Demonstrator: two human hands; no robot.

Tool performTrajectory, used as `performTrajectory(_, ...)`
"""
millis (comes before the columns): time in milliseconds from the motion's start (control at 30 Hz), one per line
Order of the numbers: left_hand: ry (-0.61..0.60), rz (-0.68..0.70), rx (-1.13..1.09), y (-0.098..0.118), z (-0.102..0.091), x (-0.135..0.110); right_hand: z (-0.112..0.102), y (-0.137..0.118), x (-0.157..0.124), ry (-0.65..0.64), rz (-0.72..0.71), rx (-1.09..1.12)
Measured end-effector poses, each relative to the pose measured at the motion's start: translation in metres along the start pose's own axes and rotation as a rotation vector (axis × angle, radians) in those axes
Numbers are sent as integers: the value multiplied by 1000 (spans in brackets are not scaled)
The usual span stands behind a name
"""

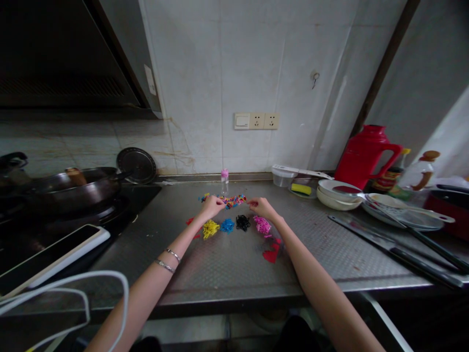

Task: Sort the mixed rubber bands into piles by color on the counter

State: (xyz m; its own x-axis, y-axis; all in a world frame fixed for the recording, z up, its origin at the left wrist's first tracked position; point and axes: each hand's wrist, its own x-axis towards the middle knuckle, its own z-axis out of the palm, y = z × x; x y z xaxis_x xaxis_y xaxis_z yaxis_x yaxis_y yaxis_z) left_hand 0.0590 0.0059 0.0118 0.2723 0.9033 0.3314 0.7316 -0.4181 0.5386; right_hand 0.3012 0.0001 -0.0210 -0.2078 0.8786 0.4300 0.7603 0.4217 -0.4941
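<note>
A mixed pile of small coloured bands (234,200), probably rubber bands, lies on the steel counter. My left hand (213,207) is over the pile's left part, fingers closed in a pinch. At its right end my right hand (263,208) also pinches; whatever either hand holds is too small to make out. Nearer me sit sorted heaps: yellow bands (210,229), blue bands (227,225), black bands (243,223) and pink bands (262,225). Red bands (195,228) are partly hidden by my left forearm. A clear bottle with a pink cap (224,182) stands behind the pile.
Red flat pieces (271,253) lie by my right forearm. Rightward are stacked bowls (339,199), a long knife (366,234), a plastic tub (283,177) and a red thermos (362,156). At left are a pan (78,190), a white-edged device (69,259) and a white cable (124,288).
</note>
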Motion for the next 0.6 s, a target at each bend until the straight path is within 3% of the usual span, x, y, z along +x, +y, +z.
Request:
performTrajectory(233, -257, 96, -83, 10, 4, -16, 2, 1, 0, -2, 11, -17)
performTrajectory(400, -173, 93, -143, -2, -1, -14, 3, 2, -1, -14, 30, -51)
performTrajectory(600, -15, -8, -161, -30, -25, -5, 9, -5, 3, -53, 75, -96)
